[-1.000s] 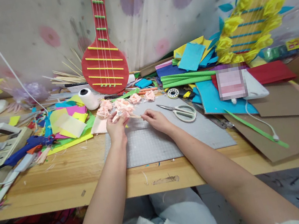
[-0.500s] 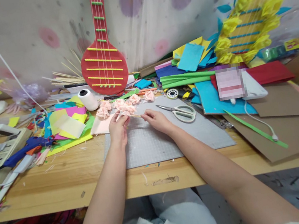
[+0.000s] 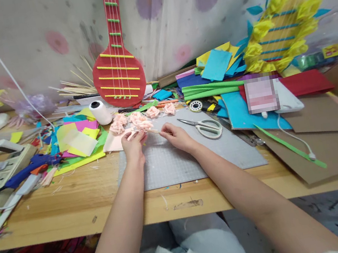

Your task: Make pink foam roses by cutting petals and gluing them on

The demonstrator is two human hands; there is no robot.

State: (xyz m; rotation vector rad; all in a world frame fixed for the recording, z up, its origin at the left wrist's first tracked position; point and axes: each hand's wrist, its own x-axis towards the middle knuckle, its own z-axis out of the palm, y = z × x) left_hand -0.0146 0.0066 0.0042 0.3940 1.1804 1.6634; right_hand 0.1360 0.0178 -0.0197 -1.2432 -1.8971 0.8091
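Note:
Over the grey cutting mat (image 3: 172, 165), my left hand (image 3: 133, 145) has its fingers pinched on a pale pink paper strip (image 3: 137, 129). My right hand (image 3: 175, 136), level with it on the right, closes thumb and fingers on the end of a thin wooden stick (image 3: 155, 131) that points toward the left hand. The stick's other end is hard to make out against the pink. Just behind the fingers lie several crumpled pink paper flowers (image 3: 118, 124), with a flat pink paper sheet (image 3: 110, 143) by the left hand. Scissors (image 3: 209, 129) rest right of my right hand.
A white thread spool (image 3: 100, 113) and a red paper lute (image 3: 119, 76) stand behind. Coloured paper (image 3: 76, 140), a blue glue gun (image 3: 36, 164) and a power strip (image 3: 9, 165) crowd the left. Brown cardboard (image 3: 327, 133) and a tape roll (image 3: 196, 105) are at the right.
Both hands stay in nearly the same place. The left fingers have shifted slightly around the pale strip, and the whole view has moved a few pixels.

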